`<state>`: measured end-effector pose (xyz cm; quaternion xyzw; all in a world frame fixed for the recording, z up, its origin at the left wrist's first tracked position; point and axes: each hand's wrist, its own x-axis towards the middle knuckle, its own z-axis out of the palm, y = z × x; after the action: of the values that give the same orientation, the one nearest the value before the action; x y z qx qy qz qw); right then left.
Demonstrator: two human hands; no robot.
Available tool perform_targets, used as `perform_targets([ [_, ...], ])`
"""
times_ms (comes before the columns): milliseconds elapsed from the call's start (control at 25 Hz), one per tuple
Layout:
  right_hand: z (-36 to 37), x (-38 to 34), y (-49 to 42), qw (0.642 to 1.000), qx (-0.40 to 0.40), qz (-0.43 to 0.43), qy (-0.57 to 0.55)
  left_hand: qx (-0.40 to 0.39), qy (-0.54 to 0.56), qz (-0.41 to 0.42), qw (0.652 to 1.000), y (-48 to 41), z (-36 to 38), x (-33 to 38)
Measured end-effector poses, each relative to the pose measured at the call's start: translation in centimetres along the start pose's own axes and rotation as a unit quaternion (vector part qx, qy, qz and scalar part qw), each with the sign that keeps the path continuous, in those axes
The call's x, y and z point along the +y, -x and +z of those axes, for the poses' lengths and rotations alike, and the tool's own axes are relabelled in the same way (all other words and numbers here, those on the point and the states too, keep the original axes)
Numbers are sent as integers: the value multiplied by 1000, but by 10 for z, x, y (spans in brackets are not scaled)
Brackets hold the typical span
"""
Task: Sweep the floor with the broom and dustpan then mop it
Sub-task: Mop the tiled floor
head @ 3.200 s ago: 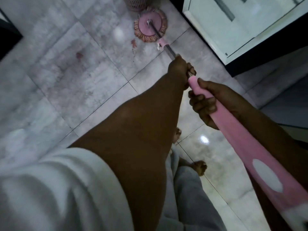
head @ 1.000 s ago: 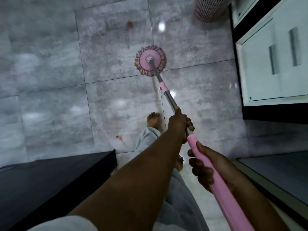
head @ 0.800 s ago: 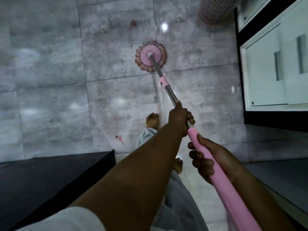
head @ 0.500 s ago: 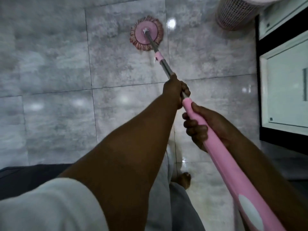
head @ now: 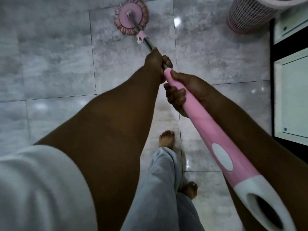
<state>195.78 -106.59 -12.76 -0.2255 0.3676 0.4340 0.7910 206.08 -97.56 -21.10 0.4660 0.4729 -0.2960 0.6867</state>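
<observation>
**Mop head out at 12 o'clock**

Grey marble-look floor tiles (head: pixel 50 55) fill my view. I see the pink spin mop (head: pixel 208 124) with its round head (head: pixel 131 16) flat on the floor at 12 o'clock. My left hand (head: pixel 155 64) is clenched on the metal shaft; my right hand (head: pixel 181 92) grasps the pink grip just behind. A mesh basket (head: pixel 248 15) stands at 1 o'clock.

Glossy marbled floor tiles (head: pixel 50 55); smooth pink plastic mop handle (head: pixel 206 124)
</observation>
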Motion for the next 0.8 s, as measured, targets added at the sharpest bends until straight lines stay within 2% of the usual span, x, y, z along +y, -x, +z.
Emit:
perform_targets([
  [240, -37, 88, 63, 999, 20, 26, 20, -3, -4, -32, 999, 62, -32, -95],
  [560, -101, 247, 181, 997, 16, 69, -36, 1, 31, -92, 995, 168, -90, -261],
  [680, -106, 267, 196, 995, -5, 81, -55, 18, 40, -96, 994, 183, -100, -279],
  [800, -94, 250, 181, 996, 10, 77, -40, 13, 36, -90, 995, 171, -101, -260],
])
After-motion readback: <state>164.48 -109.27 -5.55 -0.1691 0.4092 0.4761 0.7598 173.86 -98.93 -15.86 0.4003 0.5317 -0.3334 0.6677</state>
